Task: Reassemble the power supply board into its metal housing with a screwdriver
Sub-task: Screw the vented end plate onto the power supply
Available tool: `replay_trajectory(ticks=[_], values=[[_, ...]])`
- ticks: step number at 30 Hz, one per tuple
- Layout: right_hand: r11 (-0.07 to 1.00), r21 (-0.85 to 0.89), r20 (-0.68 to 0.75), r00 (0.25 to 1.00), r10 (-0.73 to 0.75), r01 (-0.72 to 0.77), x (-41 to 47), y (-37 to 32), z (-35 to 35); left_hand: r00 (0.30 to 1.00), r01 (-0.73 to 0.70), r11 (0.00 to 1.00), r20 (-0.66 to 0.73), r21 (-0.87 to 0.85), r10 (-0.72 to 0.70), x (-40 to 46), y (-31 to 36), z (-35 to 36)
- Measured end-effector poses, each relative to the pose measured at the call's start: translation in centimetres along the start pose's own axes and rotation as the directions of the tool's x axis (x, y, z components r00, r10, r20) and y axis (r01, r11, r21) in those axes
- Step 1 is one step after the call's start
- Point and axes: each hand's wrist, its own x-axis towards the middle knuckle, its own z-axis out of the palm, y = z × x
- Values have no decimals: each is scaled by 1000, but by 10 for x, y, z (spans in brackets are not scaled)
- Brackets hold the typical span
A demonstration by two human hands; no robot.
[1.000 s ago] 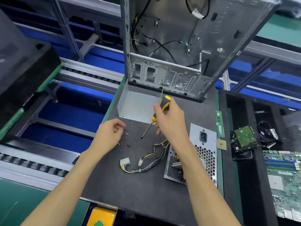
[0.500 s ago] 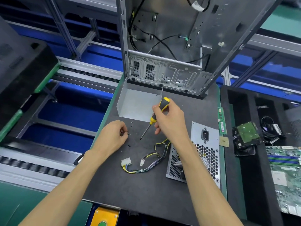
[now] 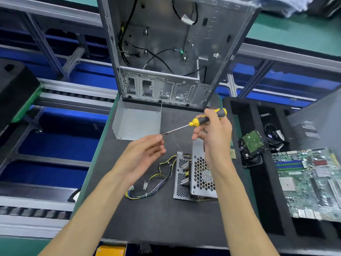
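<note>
Screwdriver, gripped at its handle by the right hand, lies level with its tip touching the left hand's loosely curled fingers, whose contents I cannot tell.

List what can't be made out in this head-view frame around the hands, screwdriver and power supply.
- Head view: whether the left hand pinches a screw at the screwdriver tip; motion blur and the fingertips hide it.
- Head view: the power supply housing has its right part behind the right hand and forearm.
- Head view: loose screws on the mat are too small to find.
</note>
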Motion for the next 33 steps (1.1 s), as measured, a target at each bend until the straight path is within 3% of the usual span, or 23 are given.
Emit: replay_trajectory(ticks=[4, 11, 19, 24, 29, 33], values=[[998, 61, -39, 999, 16, -14, -7, -9, -20, 999, 12, 999, 39, -44, -10, -1, -8, 20], [996, 92, -49, 999, 14, -10, -16, -15, -44, 994, -86, 993, 78, 75, 80, -13, -16, 46], [983, 180, -118, 993, 3, 19, -25, -17, -65, 974, -196, 962, -71, 191, 213, -27, -29, 71], [980, 199, -73, 997, 12, 3, -29, -18, -72, 971, -212, 939, -52, 270, 234, -34, -34, 79], [976, 220, -50, 999, -2, 13, -31, -17, -77, 969, -222, 957, -64, 186, 237, -36, -35, 81], [974, 224, -27, 1000, -14, 20, -32, -18, -82, 932, -307, 854, -49, 419, 359, -39, -38, 85]])
